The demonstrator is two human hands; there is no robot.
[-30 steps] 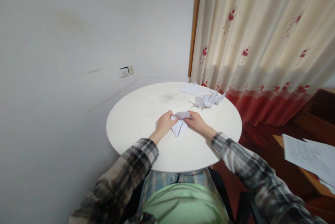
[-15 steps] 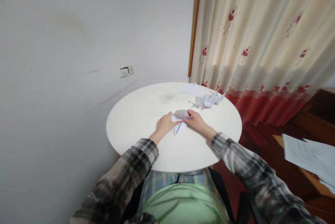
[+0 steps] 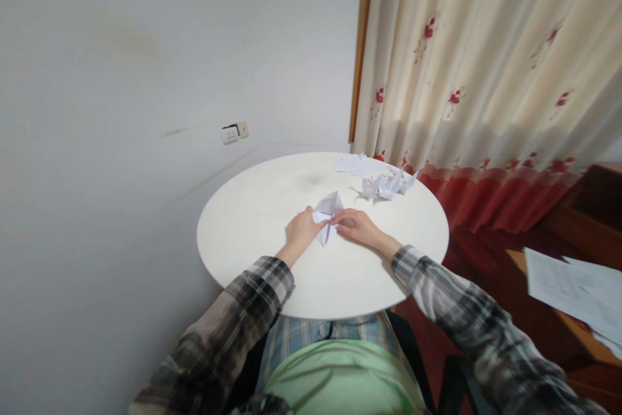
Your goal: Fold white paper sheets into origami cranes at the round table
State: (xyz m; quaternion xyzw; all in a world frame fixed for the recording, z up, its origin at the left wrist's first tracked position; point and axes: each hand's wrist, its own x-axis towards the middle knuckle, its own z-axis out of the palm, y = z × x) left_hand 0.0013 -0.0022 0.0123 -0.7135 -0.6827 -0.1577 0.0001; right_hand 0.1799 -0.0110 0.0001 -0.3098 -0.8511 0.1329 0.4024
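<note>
Head view: left fingers [image 3: 321, 225], right fingers [image 3: 343, 213] in narrow pinches on folded paper [image 3: 330, 202]

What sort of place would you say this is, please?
Probably a room in a home, though a small office is possible: there is a long floral curtain, a wall socket on a plain wall, and a small round white table.

One folded white paper [image 3: 330, 201] is held between the left hand [image 3: 303, 227] and the right hand [image 3: 358, 226], near the middle of a round white table [image 3: 243, 227]. Folded paper pieces [image 3: 385, 186] are heaped by the table's far right edge; flatter papers [image 3: 350, 164] are laid just beyond.
</note>
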